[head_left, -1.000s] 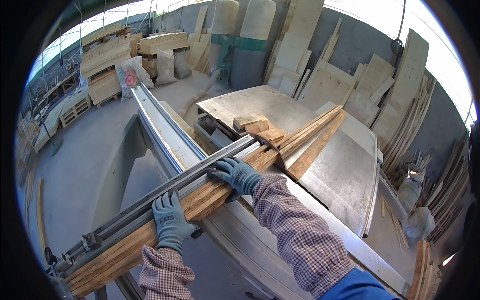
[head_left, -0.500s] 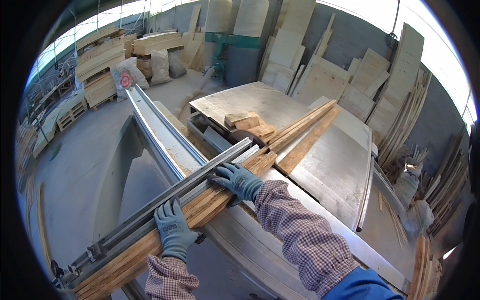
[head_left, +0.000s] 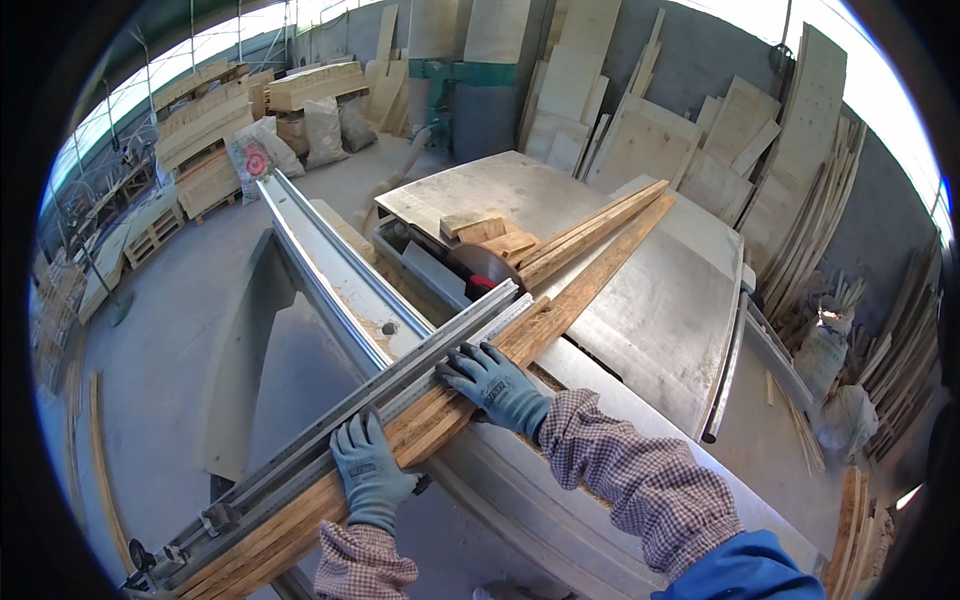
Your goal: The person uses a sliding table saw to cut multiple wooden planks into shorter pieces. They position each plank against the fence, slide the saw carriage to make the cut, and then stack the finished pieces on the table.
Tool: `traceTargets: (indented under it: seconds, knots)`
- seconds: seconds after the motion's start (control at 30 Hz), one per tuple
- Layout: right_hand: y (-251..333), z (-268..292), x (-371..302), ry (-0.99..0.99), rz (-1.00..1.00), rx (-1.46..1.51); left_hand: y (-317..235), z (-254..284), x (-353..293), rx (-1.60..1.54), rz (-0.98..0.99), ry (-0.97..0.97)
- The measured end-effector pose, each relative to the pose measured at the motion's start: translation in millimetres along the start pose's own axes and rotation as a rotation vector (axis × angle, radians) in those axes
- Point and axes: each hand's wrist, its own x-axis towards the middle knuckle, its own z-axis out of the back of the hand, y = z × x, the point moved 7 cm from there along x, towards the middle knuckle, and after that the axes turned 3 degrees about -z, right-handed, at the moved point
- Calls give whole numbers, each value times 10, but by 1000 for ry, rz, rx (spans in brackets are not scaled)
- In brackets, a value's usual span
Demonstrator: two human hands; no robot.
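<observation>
We see the steel tabletop [head_left: 650,310] of a saw bench filling the middle of the view, with plywood sheets [head_left: 640,120] leaning on the wall behind it. A long grey rail [head_left: 330,275] runs away to the upper left. Across the tabletop lie the planks [head_left: 560,270], a bundle of long boards stretching from the lower left to the upper right, pressed against a metal fence [head_left: 400,385] on their left side. The saw blade [head_left: 485,265] stands up beside them, with small offcuts [head_left: 490,230] just past it. Our right hand [head_left: 495,385], gloved, lies flat on the planks, fingers spread and pressing down. Our left hand [head_left: 370,475], gloved too, rests further back, fingers laid over the planks and the fence edge.
</observation>
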Motion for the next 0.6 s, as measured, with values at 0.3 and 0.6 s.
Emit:
traceTargets:
  seconds: [0.3,0.6]
  knots:
    - [-29,182,-303,-211,99,26,-375,117,-490,52,-164,-97]
    - [236,1304,-1107,-450,195,88,216,502,-1832,49,-101,-382]
